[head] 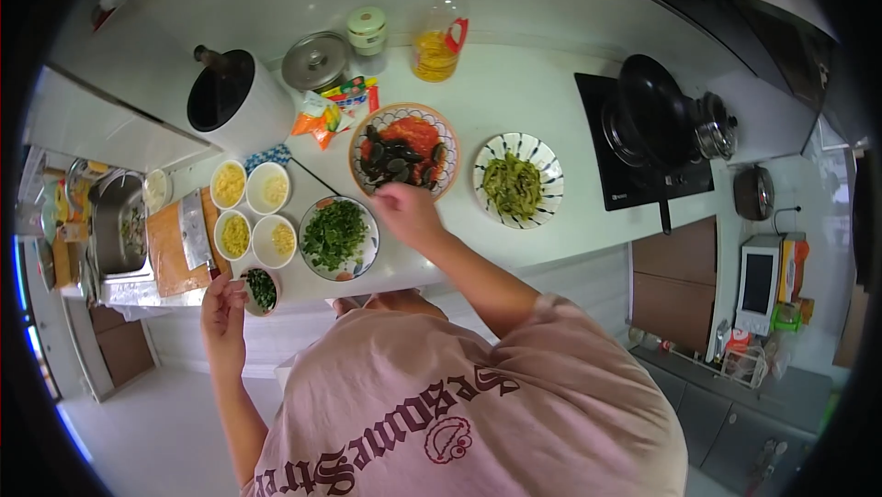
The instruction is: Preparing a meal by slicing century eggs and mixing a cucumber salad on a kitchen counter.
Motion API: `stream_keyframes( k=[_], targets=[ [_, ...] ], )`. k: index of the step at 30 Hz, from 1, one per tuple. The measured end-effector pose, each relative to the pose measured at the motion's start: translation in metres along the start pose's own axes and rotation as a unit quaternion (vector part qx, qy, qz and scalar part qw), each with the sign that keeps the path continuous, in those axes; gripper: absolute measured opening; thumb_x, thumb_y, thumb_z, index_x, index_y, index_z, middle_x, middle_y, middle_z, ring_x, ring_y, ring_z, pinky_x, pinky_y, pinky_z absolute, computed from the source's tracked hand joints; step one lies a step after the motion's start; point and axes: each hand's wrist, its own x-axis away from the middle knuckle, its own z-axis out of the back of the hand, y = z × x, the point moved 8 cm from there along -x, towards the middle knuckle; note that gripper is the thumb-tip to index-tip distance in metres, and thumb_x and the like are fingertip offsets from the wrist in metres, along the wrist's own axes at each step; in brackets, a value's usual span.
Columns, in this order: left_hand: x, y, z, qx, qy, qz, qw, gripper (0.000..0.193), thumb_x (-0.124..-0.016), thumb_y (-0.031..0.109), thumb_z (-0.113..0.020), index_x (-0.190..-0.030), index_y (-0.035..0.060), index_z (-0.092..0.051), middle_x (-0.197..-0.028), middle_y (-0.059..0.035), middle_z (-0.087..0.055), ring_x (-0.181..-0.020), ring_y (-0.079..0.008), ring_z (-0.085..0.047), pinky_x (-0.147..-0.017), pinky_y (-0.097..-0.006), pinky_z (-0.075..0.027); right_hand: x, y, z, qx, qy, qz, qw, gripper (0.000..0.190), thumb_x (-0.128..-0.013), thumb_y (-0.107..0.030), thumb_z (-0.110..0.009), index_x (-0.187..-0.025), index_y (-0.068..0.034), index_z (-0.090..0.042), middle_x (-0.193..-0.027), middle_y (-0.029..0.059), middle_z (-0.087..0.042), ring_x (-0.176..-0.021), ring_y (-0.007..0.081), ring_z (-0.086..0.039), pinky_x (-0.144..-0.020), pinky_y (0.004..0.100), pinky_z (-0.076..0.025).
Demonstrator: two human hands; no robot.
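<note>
My right hand (409,213) hovers over the near rim of a large patterned bowl (453,176), fingers curled; whether anything is pinched in them is hidden. That bowl holds dark wood ear fungus (398,161) and a red chopped food (412,130), probably tomato. My left hand (224,300) is held up at the counter's front edge, fingers loosely bent and apart, with nothing seen in it. It is nearest the dark handle of a cleaver (194,227) and a small bowl of dark chopped greens (262,290). Between my hands stands a plate of chopped green herbs (336,234).
Several white bowls (249,211) of minced yellowish food stand beside a wooden cutting board (169,245). A plate of cooked green strips (513,185) is to the right. Behind are an oil bottle (438,49) and seasoning packets (331,114). A wok (651,111) rests on the cooktop (620,187).
</note>
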Motion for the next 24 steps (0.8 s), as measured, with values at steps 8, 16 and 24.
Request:
stream_keyframes(
  k=[8,16,24],
  targets=[
    [-0.031,0.031,-0.049,-0.018,-0.069,-0.016,0.997,0.038,-0.095,0.001,-0.053,-0.132,-0.0027,-0.048,-0.114,-0.0096,-0.061,-0.102,-0.0151,-0.057,-0.095,-0.0297,-0.045,0.14,0.169,0.136,-0.311,0.179,-0.418,0.835,0.039,-0.096,-0.039,-0.057,-0.113,-0.005,-0.05,-0.09,0.0111,-0.064,-0.072,0.0195,-0.064,-0.065,0.0347,-0.057],
    [-0.044,0.047,-0.084,-0.017,-0.127,-0.046,0.991,0.039,-0.094,-0.001,-0.052,-0.133,-0.0016,-0.048,-0.114,-0.0086,-0.061,-0.1,-0.0135,-0.057,-0.093,-0.0287,-0.045,0.11,0.203,0.165,-0.511,0.309,-0.247,0.763,0.033,-0.087,0.0,-0.052,-0.119,0.004,-0.047,-0.112,0.0184,-0.059,-0.088,0.0284,-0.066,-0.072,0.0404,-0.061],
    [-0.033,0.033,-0.048,-0.038,-0.103,-0.07,0.991,0.038,-0.092,0.0,-0.055,-0.13,0.0004,-0.051,-0.108,-0.0059,-0.06,-0.097,-0.012,-0.056,-0.09,-0.0269,-0.047,0.13,0.151,0.181,-0.337,0.272,-0.248,0.867,0.038,-0.082,0.0,-0.054,-0.121,0.003,-0.054,-0.107,0.0125,-0.065,-0.096,0.0231,-0.067,-0.078,0.0374,-0.058]
  ],
)
